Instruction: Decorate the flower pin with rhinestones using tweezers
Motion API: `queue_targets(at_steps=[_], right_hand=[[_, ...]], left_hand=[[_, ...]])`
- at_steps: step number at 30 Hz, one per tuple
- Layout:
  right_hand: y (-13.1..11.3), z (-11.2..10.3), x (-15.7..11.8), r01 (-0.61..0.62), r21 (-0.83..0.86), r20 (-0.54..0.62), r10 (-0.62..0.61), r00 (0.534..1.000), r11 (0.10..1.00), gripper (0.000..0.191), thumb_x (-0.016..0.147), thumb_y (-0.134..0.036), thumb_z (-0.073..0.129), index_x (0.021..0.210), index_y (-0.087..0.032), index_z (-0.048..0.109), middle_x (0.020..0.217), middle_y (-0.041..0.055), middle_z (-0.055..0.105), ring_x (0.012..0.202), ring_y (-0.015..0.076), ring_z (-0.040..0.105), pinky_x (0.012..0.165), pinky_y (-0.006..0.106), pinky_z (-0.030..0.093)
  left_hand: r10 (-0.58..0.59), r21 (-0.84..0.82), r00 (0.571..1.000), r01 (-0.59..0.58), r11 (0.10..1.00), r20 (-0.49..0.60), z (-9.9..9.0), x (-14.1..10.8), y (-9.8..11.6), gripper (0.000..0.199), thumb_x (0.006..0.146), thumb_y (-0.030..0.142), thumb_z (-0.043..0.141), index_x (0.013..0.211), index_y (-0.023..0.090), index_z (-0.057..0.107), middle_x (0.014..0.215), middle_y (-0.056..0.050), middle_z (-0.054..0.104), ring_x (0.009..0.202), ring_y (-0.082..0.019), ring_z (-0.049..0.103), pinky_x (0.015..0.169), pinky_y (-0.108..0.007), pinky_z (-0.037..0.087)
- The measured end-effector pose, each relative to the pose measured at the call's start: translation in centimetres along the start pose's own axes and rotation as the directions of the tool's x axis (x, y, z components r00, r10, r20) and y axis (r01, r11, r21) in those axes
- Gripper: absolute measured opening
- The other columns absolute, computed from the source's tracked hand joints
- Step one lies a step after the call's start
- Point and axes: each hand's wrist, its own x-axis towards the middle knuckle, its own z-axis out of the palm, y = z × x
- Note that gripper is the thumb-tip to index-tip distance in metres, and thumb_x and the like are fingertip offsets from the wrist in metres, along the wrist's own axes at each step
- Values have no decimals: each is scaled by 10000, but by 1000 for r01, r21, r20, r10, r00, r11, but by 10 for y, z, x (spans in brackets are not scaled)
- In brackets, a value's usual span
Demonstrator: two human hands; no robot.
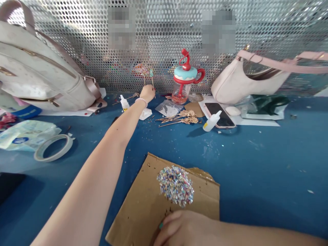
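Observation:
My left hand [148,93] reaches to the back of the blue table, its fingers closed at a thin stick beneath small decorated ornaments [145,71]. My right hand [179,228] rests low over the brown cardboard [138,201], fingers curled downward; whatever lies under them is hidden. Just beyond it, a pile of multicoloured glittering bits [176,186] sits on the cardboard. Several gold hairpin-like sticks [188,119] lie to the right of my left hand, near a clear bag [169,108] of pale bits.
Glue bottles [212,121] [124,103] stand tilted near a phone [219,115]. Behind are a red-and-blue cup [185,77] and a pink handbag [251,77]. A white backpack [46,71], tape roll [53,148] and wipes packet [28,135] occupy the left. A perforated metal screen [164,30] borders the table.

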Motion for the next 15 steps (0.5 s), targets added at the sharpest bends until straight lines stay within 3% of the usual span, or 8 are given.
queue_targets(at_steps=[8,15], right_hand=[[0,0,3,-47,-12,76,47,996,999,484,1029,-334,278,610,-173,458,1160,85,695,1126,115,626,950,240,425],[1,-1,3,-27,-3,60,28,998,1000,491,1029,-341,272,602,-173,447,1149,95,698,1129,124,626,934,249,430]], left_hand=[[16,-1,1000,-16,1000,6,-1,1,-2,300,944,332,568,1184,152,574,1187,-93,598,1019,-211,615,875,-416,536],[24,-2,1000,-24,1000,8,-1,-4,-3,291,948,333,561,1177,155,578,1183,-92,601,1012,-206,616,875,-412,536]])
